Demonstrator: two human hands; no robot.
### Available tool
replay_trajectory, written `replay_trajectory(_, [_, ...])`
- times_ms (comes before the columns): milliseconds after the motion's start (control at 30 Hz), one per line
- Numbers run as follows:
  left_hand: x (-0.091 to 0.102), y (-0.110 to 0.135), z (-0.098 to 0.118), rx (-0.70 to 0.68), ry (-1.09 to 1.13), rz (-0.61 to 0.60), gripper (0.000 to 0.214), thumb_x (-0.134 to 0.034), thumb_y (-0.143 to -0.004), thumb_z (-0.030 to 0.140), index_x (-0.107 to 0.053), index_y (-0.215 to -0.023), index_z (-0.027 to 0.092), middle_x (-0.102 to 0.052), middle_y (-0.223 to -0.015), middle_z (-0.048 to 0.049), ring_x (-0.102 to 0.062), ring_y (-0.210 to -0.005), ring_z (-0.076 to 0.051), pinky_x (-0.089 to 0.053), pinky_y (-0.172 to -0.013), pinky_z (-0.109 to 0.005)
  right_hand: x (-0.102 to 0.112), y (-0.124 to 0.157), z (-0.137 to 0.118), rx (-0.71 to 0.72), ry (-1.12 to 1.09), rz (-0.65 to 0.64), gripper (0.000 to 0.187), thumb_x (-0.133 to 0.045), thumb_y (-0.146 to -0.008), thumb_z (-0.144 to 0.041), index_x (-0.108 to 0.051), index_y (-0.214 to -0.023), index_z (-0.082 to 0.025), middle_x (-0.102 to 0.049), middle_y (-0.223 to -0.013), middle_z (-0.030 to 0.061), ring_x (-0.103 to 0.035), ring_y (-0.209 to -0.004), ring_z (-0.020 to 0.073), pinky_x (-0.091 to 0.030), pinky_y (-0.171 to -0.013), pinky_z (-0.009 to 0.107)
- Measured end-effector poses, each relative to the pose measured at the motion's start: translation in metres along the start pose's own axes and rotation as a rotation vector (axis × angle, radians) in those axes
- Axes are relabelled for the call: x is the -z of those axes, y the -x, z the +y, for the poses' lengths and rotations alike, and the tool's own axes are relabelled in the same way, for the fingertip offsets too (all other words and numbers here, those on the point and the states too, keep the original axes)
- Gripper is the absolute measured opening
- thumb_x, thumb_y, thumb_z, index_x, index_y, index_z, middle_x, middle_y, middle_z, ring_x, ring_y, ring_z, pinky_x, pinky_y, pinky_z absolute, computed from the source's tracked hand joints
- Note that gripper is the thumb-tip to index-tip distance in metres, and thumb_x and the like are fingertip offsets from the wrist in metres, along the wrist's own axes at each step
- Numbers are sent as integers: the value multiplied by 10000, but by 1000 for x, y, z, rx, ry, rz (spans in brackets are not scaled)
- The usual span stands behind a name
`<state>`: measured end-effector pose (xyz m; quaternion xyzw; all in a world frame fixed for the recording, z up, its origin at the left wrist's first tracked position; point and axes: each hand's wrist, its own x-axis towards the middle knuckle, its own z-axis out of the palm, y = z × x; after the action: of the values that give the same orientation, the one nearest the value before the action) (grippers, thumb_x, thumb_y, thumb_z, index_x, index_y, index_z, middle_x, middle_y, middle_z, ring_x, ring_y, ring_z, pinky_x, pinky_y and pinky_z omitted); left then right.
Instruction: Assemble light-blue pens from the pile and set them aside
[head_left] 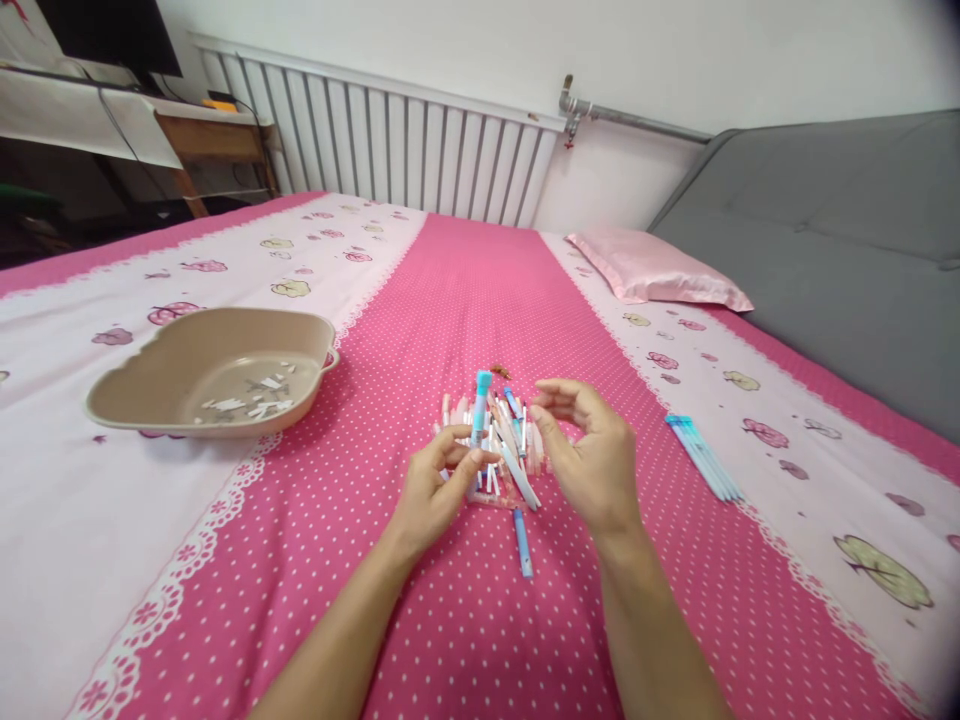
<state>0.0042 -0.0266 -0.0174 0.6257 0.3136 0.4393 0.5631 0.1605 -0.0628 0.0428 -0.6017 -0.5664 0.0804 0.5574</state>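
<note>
My left hand (437,487) pinches a blue pen (480,405) and holds it upright, cap end up, over a pile of loose pens and caps (501,447) on the pink dotted bedspread. Just to the right of the pile is my right hand (592,452), its fingers curled and its thumb and forefinger brought close together. Whether it holds anything is hidden. One blue pen (523,541) lies apart, nearer to me, between my forearms.
A beige bowl-like tray (150,385) with several small white pieces sits at the left. A bundle of blue pens (703,456) lies at the right. A pink pillow (655,268), a grey sofa (847,240) and a white radiator (390,140) stand beyond.
</note>
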Motion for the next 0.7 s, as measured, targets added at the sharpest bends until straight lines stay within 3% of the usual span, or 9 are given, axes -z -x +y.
replay_trajectory(167, [3, -3, -1, -26, 31, 133, 359, -561, -844, 449, -502, -1053, 163, -718, -929, -103, -673, -768, -185, -511, -638, -278, -11, 5, 3, -239, -119, -408, 166, -672, -721, -179, -623, -880, -167, -691, -841, 39, -665, -772, 159, -550, -754, 327])
replay_trajectory(233, [4, -5, -1, -35, 59, 184, 342, -567, -842, 441, -498, -1037, 169, -718, -932, -97, -679, -810, -193, -518, -682, -292, -18, 9, 3, -291, -146, -500, 164, -678, -702, -156, -620, -854, -166, -690, -833, 34, -667, -777, 157, -548, -762, 324])
replay_trajectory(433, [5, -7, -1, -32, 146, 278, 349, -595, -821, 440, -477, -1014, 173, -717, -895, -87, -689, -803, -202, -542, -673, -304, -37, 20, 7, -359, -233, -593, 191, -682, -679, -115, -605, -842, -179, -686, -789, 16, -673, -721, 152, -560, -687, 301])
replay_trajectory(700, [6, -7, 0, -24, 133, 279, 377, -613, -804, 457, -479, -1014, 175, -719, -884, -75, -687, -777, -193, -527, -707, -313, -45, 24, 17, -391, -291, -556, 103, -659, -710, -160, -638, -809, -181, -684, -719, 14, -666, -650, 147, -556, -581, 259])
